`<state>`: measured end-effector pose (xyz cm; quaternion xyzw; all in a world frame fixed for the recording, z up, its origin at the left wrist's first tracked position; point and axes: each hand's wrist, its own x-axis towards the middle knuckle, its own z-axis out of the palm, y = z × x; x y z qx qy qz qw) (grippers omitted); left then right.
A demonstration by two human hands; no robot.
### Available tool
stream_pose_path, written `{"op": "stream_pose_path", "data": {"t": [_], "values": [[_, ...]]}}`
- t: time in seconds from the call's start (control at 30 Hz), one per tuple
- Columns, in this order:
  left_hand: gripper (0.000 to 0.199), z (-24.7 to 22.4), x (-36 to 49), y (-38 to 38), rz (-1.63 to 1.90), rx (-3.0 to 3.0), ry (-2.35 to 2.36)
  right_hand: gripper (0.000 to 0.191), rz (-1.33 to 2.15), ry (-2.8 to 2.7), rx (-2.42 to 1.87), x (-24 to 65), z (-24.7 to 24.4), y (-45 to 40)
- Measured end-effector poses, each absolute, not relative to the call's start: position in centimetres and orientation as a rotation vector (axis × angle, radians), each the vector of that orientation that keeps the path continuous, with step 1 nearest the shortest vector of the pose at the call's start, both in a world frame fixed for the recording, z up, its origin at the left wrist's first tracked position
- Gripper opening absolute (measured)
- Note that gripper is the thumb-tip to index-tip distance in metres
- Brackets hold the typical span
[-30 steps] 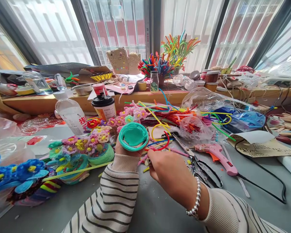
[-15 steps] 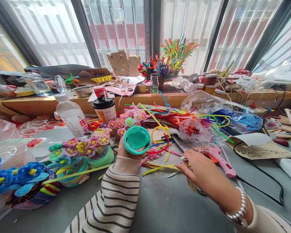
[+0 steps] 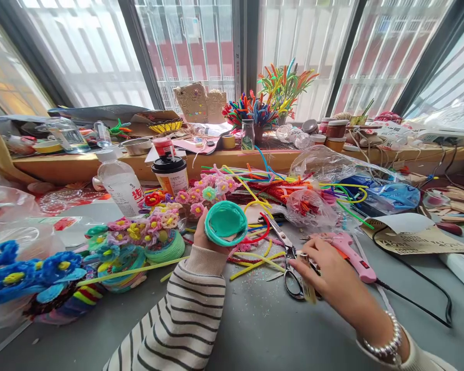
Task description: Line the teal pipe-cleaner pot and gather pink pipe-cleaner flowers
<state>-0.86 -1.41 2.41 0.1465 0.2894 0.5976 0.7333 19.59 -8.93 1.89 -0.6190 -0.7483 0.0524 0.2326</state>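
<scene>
My left hand [image 3: 201,234] is closed around a small teal cup [image 3: 226,224], its rim wound with fuzzy cord and its opening tilted toward me. Near the middle of the table, my right hand [image 3: 327,273] has its fingers curled on the handles of a pair of scissors [image 3: 284,238]. The blades point away to the upper left, and one black handle loop shows below the fingers. A pale yellowish piece [image 3: 308,289] under the fingers is too unclear to name. Right behind that hand lies a pink glue gun [image 3: 351,252]. Loose yellow pipe cleaners [image 3: 251,268] lie between the hands.
Pipe-cleaner flower pots [image 3: 164,247] line the left side, with a water bottle [image 3: 119,183] and a lidded cup [image 3: 170,175] behind. A pipe-cleaner bundle [image 3: 270,188] lies at the back. The glue gun's black cord [image 3: 417,303] loops at right. Jars [image 3: 335,130] stand on the sill.
The scissors have turned, and a handle loop shows left of my right fingers. In the picture, the teal cup and my left hand sit slightly farther right; the view has shifted a little too.
</scene>
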Motion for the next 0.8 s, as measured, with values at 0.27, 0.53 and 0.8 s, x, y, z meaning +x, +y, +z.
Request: {"op": "stream_pose_path", "data": {"t": [0.27,0.53,0.8], "values": [[0.035,2.5,-0.5,-1.8,1.275,0.426,0.508,0.024,0.359,-1.687,-1.311,16.7,7.5,-6.0],[0.027,2.0,-0.5,-1.5,1.312,0.395,0.554,0.016,0.046,-1.726,-1.269,14.0,7.2,-6.1],[0.026,1.2,-0.2,-1.3,1.322,0.475,0.522,0.014,0.026,-1.809,-1.23,13.6,6.4,-5.8]]}}
